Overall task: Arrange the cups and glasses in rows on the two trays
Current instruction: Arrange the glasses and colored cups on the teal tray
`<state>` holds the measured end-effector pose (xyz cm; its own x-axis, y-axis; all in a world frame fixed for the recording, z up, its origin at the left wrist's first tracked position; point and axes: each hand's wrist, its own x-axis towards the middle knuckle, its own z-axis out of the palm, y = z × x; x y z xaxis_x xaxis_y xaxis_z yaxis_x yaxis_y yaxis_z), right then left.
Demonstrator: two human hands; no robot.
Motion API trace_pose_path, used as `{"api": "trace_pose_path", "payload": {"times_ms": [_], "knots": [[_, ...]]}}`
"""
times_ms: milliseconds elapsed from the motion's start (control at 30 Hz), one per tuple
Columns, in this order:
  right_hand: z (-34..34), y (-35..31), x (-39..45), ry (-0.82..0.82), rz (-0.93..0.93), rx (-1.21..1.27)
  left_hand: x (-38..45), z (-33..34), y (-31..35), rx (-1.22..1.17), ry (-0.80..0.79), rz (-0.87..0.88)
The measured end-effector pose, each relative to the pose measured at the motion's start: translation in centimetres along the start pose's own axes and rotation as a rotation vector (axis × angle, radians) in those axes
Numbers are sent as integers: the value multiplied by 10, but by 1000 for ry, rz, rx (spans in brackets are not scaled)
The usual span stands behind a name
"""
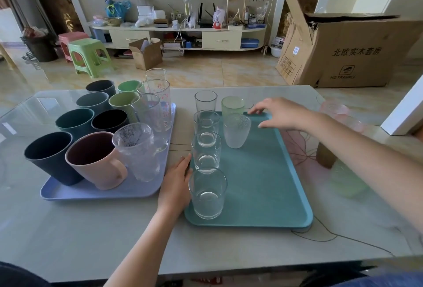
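Left hand (176, 181): flat on the tabletop (114, 229), fingers together, resting against the left edge of the teal tray (263, 183); grips nothing.
Right hand (278, 112): raised over the far right part of the teal tray, fingers spread and loosely curled, empty — fingertips just beside the frosted glass (237, 129) and green glass (233, 105).
Teal tray: lies between the two hands, right of the left hand, mostly bare on its right side.
Clear glasses: four in a line along the tray's left edge, running away from the left hand — nearest glass (207, 192) just right of the left wrist, then second glass (206, 152), third glass (206, 123), far glass (205, 101).
Frosted glass: upright, starts a second row, just below the right hand's fingertips.
Green glass: behind the frosted glass, at the tray's far edge; on or just off the tray, cannot tell.
Lilac tray (103, 191): left of the left hand, full.
Plastic cups: dark cup (51, 157) and pink mug (96, 159) nearest; further cups in teal, black, grey and green behind in two rows.
Tall glasses: textured glass (137, 151) next to the pink mug, nearest the left hand; taller clear ones (158, 103) behind it along the lilac tray's right side.
Pink glasses (335, 109): on the tabletop beyond the right forearm, blurred.
Pale green glass (348, 179): under the right forearm, off the trays, blurred.
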<state>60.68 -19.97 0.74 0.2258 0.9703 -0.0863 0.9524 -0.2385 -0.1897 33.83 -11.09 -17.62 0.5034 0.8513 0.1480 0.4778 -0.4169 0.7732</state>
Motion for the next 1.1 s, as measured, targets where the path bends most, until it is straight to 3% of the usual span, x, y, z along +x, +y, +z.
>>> {"api": "trace_pose_path", "payload": {"times_ms": [167,300,433,767,900,1000,1100], "knots": [[-34,49,-44,50,259,-50,1,-1,0,12,-17,-16],[-33,73,-71,-91,456,-104,-1,-3,1,17,-19,-13],[-10,81,-80,-132,515,-224,-5,-6,5,25,-12,-20],[5,61,-74,-100,433,-392,-9,-9,13,23,-9,-16],[-12,30,-70,33,263,-276,-10,-9,16,4,3,-16],[-14,-11,-69,19,83,-170,-11,-10,17,-5,8,-19],[0,-43,-66,37,-48,-258,-11,-10,16,-5,9,-21]]}}
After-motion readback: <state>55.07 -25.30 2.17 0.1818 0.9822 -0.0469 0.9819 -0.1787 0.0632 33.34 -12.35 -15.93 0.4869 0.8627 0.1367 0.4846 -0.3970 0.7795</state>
